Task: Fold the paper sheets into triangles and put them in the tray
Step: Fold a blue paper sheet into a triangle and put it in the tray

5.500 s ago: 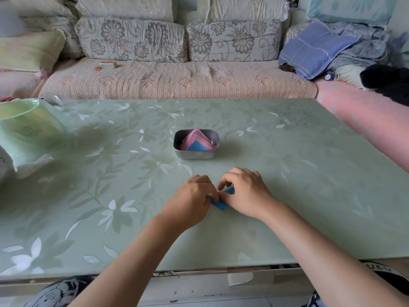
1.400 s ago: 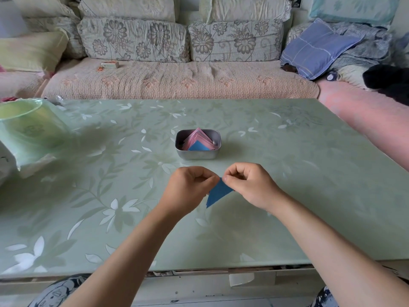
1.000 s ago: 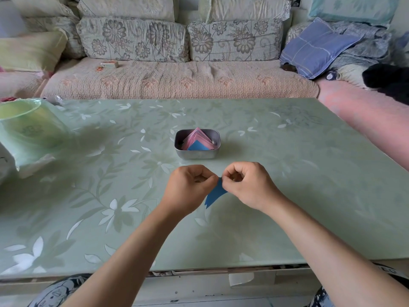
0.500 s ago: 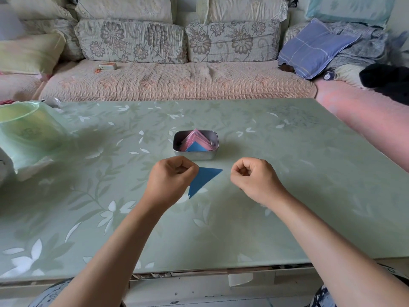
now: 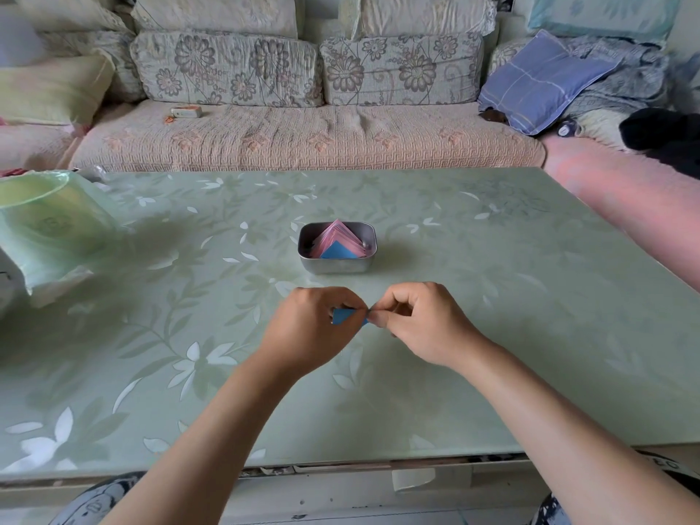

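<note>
A small folded blue paper (image 5: 345, 316) is held above the table between both hands. My left hand (image 5: 310, 331) grips its left part with curled fingers, and my right hand (image 5: 420, 323) pinches its right tip. Most of the paper is hidden by my fingers. Behind the hands stands a small metal tray (image 5: 338, 264) holding several folded pink triangles (image 5: 341, 236) and one blue triangle (image 5: 338, 252) at the front.
The green floral table (image 5: 492, 316) stretches around the tray. A pale green plastic bag (image 5: 45, 229) lies at the left edge. A sofa with cushions (image 5: 303, 134) runs behind the table, and a pink-covered seat (image 5: 625, 191) is at the right.
Half a second ago my left hand alone held the blue triangle open and my right hand was apart. Now both hands have come together on the paper, which shows much smaller.
</note>
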`<state>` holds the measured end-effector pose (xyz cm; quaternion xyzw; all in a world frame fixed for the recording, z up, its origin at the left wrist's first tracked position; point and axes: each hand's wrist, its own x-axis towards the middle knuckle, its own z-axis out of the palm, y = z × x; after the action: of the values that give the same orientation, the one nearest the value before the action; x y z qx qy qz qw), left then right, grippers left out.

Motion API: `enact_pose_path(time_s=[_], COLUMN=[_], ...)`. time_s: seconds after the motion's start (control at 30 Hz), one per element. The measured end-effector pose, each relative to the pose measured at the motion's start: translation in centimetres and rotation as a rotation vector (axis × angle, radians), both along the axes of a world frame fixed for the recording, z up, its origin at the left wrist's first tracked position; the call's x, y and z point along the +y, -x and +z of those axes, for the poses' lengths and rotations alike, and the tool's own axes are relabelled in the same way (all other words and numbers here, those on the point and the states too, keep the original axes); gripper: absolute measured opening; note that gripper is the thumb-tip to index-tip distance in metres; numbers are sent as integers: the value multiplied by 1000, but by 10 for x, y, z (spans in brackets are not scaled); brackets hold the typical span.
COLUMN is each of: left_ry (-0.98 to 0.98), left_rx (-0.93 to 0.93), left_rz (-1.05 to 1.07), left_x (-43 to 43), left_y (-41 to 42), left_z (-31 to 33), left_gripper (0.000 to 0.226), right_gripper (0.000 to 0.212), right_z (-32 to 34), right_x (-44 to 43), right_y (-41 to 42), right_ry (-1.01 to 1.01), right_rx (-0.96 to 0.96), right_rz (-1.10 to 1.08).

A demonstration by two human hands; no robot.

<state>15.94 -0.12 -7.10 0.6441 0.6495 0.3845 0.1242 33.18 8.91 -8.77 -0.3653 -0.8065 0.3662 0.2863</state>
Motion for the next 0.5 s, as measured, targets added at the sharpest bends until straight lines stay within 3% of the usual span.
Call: enact_pose_path(time_s=[0.5], left_ry=[67], left_rx=[-14], left_rz=[45], left_x=[1], left_y=[32], left_z=[9], left_gripper=[13], right_gripper=[22], right_z=[4], right_x=[4], right_y=[-4], right_ry=[37], right_rx=[5], right_rz=[-12])
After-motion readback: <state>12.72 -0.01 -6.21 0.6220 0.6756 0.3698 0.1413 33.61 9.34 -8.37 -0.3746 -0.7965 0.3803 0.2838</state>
